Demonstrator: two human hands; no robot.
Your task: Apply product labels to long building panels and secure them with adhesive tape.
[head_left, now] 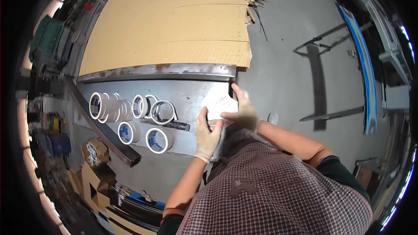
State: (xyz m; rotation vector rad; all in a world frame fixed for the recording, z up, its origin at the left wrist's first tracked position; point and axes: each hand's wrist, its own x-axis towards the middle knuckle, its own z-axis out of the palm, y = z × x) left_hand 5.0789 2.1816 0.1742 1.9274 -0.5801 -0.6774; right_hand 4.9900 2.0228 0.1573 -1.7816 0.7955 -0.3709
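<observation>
My left hand [207,138] and my right hand [245,114], both in thin pale gloves, are at the right end of a grey metal bench [191,90]. Between them is a small white sheet [221,105] with red handwriting, brightly lit. My left fingers and thumb close at its lower left edge. The right thumb presses the sheet's lower right, and the right index finger reaches up beside it. Left of my hands, several rolls of white tape with blue-printed cores stand on the bench, the closest being a front roll [157,140]. A dark rod [174,125] lies among them.
Beyond a steel beam [161,70] lies a large stack of tan cardboard [170,21] with ragged right edges. Another steel bar [104,126] slants past the bench's left end. A long blue panel [363,69] rests on stands at right. Cardboard boxes [93,182] sit at lower left.
</observation>
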